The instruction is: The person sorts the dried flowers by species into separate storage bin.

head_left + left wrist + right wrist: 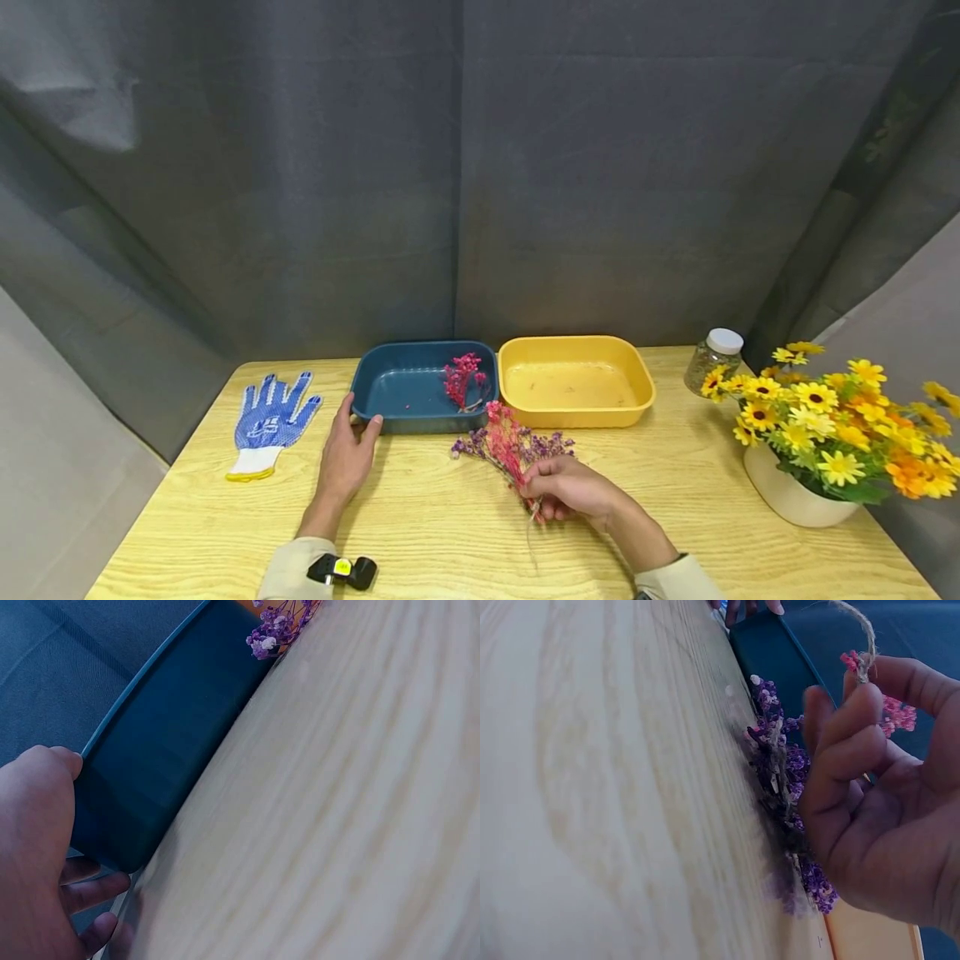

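Note:
In the head view, my right hand (570, 490) pinches the stems of a pink dried flower bunch (504, 442) over the table. A loop of twine (866, 630) hangs from its stem end. Purple dried flowers (780, 757) lie on the tabletop beneath it. My left hand (348, 450) holds the front left corner of a dark blue bin (420, 423), thumb on the front side and fingers round the left. Inside that bin, at its right end, sits a smaller pink dried flower sprig (463, 379). The left wrist view shows the thumb at the bin's rim.
A yellow bin (577, 417) stands against the blue one's right side. At the left lies a blue and white work glove (270, 421). A white-lidded jar (708, 362) and a pot of yellow artificial flowers (802, 496) are on the right. Dark curtain (450, 167) hangs behind the table.

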`<state>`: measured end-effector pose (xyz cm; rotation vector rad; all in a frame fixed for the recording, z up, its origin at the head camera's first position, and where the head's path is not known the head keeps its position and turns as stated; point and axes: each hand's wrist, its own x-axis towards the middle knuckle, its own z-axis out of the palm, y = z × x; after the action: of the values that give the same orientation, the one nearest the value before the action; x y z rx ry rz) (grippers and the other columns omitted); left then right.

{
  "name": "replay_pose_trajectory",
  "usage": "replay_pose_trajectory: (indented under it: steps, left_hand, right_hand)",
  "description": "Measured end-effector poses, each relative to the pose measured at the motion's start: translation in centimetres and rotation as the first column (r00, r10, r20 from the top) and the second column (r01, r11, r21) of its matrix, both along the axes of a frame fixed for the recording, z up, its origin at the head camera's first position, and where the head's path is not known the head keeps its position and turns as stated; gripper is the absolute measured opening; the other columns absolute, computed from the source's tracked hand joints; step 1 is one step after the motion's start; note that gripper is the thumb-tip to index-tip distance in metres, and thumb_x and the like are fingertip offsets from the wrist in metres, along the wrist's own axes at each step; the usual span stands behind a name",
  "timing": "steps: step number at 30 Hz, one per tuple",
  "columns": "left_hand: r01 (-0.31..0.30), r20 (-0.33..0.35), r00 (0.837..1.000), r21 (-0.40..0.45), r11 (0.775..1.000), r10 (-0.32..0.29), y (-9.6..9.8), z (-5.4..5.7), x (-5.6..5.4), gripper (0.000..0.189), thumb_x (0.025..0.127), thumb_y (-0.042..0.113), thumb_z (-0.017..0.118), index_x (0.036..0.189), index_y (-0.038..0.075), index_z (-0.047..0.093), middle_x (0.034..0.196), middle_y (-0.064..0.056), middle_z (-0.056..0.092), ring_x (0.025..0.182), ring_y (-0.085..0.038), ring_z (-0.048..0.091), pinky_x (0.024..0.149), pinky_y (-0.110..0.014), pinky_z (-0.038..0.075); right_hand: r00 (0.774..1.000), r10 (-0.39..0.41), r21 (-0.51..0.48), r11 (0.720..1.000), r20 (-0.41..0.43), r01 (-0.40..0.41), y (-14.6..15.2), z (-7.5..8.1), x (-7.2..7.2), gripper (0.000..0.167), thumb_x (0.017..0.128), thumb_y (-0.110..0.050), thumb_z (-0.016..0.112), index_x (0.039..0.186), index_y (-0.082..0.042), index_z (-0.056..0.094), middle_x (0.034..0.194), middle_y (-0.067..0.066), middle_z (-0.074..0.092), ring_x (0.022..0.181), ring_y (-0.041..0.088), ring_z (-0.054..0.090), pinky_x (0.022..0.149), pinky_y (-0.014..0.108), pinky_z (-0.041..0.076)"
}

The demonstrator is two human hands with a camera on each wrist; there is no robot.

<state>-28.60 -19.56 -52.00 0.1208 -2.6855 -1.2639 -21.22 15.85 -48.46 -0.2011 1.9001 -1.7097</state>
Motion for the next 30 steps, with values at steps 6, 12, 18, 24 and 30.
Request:
replay_pose_trajectory:
  steps: [6, 12, 18, 24, 30]
  left_hand:
    - [-0.005, 0.003, 1.0, -0.013, 1.0, 0.005, 0.0, -0.1, -0.1, 0.073, 0.098, 0.048, 0.048, 0.156, 0.021, 0.014, 0.148, -0.018, 0.042, 0.127, -0.036, 0.054, 0.107, -0.057, 0.036]
    - [-0.006, 0.007, 1.0, -0.011, 1.0, 0.006, 0.0, 0.0, -0.1, 0.074, 0.098, 0.052, 0.047, 0.156, 0.021, 0.013, 0.149, -0.018, 0.041, 0.128, -0.036, 0.053, 0.108, -0.057, 0.035]
    - [-0.007, -0.004, 1.0, -0.005, 1.0, 0.007, 0.0, -0.1, 0.0, 0.075, 0.097, 0.054, 0.046, 0.156, 0.02, 0.013, 0.151, -0.018, 0.039, 0.127, -0.036, 0.054, 0.107, -0.057, 0.036]
    - [-0.01, -0.004, 1.0, 0.003, 1.0, 0.01, 0.1, -0.2, -0.1, 0.073, 0.098, 0.047, 0.049, 0.156, 0.02, 0.014, 0.15, -0.019, 0.04, 0.126, -0.036, 0.054, 0.106, -0.057, 0.037]
    - [-0.005, -0.005, 1.0, 0.012, 1.0, 0.005, 0.0, -0.1, -0.1, 0.073, 0.098, 0.049, 0.049, 0.156, 0.02, 0.014, 0.152, -0.018, 0.037, 0.127, -0.036, 0.054, 0.106, -0.057, 0.037]
  right_hand:
    - [0.999, -0.01, -0.049, 0.999, -0.033, 0.008, 0.0, -0.1, -0.2, 0.012, 0.087, -0.012, 0.066, 0.092, -0.003, 0.06, 0.068, -0.004, 0.054, 0.051, 0.005, 0.04, 0.049, 0.019, 0.035]
    - [0.994, -0.024, -0.052, 0.998, -0.11, 0.018, 0.0, 0.3, -0.5, 0.029, 0.088, -0.01, 0.066, 0.111, 0.005, 0.056, 0.074, -0.004, 0.056, 0.055, 0.007, 0.039, 0.052, 0.021, 0.033]
    - [0.979, -0.073, 0.004, 0.997, -0.189, 0.075, -0.5, 1.2, -0.8, 0.036, 0.091, -0.016, 0.066, 0.12, 0.003, 0.055, 0.08, 0.0, 0.057, 0.059, 0.013, 0.04, 0.055, 0.027, 0.035]
    - [0.963, -0.126, 0.032, 0.99, -0.24, 0.137, -1.2, 1.9, -1.4, 0.038, 0.091, -0.016, 0.066, 0.123, 0.0, 0.054, 0.081, 0.001, 0.058, 0.061, 0.014, 0.043, 0.054, 0.027, 0.036]
    - [0.946, -0.169, 0.051, 0.98, -0.276, 0.19, -2.1, 3.3, -2.9, 0.036, 0.092, -0.013, 0.063, 0.124, -0.001, 0.053, 0.08, 0.003, 0.057, 0.061, 0.014, 0.041, 0.055, 0.028, 0.037]
